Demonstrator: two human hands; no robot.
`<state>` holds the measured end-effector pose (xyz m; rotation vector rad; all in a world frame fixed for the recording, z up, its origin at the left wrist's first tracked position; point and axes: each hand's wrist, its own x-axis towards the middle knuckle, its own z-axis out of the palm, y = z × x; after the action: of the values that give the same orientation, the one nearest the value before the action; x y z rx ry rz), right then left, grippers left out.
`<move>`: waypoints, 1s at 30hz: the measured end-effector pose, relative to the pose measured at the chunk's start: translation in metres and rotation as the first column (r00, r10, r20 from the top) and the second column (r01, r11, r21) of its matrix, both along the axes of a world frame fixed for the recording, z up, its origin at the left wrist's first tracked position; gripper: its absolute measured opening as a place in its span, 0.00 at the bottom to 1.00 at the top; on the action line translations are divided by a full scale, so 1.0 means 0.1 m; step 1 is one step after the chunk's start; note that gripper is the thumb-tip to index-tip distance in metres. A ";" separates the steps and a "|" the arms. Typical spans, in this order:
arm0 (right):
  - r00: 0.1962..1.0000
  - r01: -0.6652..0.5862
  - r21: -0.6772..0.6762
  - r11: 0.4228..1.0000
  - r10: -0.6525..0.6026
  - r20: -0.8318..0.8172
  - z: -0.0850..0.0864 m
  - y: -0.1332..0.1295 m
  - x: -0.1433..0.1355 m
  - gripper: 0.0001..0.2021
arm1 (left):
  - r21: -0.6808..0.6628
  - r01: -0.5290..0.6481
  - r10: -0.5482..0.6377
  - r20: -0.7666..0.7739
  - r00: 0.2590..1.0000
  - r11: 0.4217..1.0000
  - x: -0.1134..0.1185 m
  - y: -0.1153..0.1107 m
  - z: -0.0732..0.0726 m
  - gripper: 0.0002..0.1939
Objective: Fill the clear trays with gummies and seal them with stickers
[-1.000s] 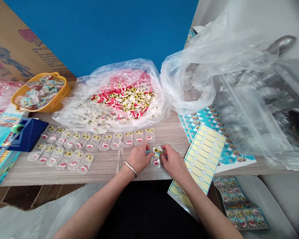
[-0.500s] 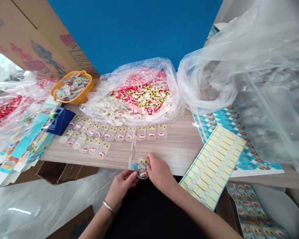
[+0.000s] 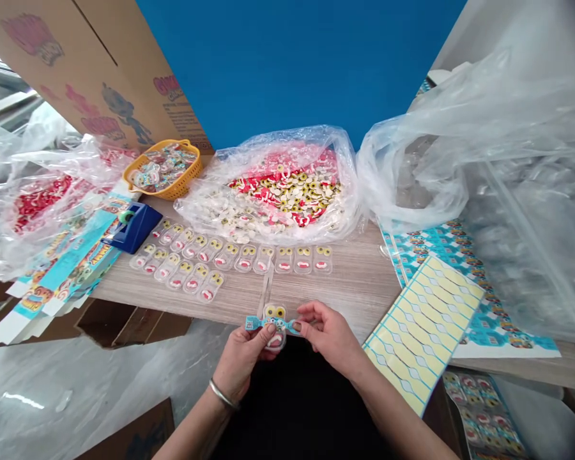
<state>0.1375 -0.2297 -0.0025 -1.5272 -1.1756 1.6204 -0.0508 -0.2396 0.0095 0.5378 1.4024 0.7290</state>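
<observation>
Centrally, held pack (image 3: 280, 335), eyes (image 3: 280, 312), mouth (image 3: 275, 341) inside

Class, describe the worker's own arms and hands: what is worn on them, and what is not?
The left hand and right hand wear no gloves. No sleeve shows on the left arm or right arm. A narrow, silver-coloured bangle circles the left wrist; none shows on the right. Black clothing shows between the arms.
</observation>
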 end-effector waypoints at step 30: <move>0.917 0.354 0.155 0.922 -0.309 -0.254 0.22 0.05 0.33 0.15 | 0.108 -0.061 0.030 0.271 0.962 0.992 0.76 0.30 0.21 0.21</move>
<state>0.1706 -0.2251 0.0191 -1.2954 -0.8685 1.3614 0.0256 -0.2099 0.0300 0.4774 1.1271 0.8896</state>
